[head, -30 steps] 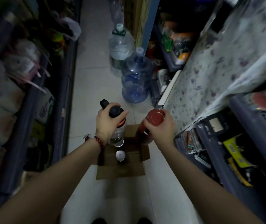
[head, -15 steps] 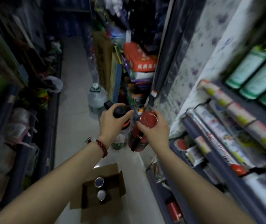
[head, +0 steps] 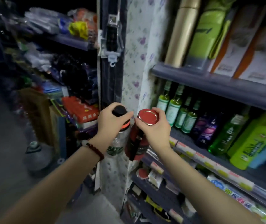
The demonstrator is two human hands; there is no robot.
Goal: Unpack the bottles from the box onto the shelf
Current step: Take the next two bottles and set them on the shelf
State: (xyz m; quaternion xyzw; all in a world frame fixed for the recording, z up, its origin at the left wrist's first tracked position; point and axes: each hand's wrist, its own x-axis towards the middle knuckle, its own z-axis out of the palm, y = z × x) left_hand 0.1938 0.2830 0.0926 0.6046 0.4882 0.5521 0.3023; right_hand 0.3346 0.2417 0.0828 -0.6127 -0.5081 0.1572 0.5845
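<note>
Red and clear, both bottles are in the air beside the grey metal shelf [head: 225, 85], neither set down yet; the box is out of view. Your left hand [head: 111, 118] is clamped on the clear plastic bottle with the black cap [head: 121, 136]. Your right hand [head: 156, 126] grips the red metal flask [head: 137, 146] by its lid.
</note>
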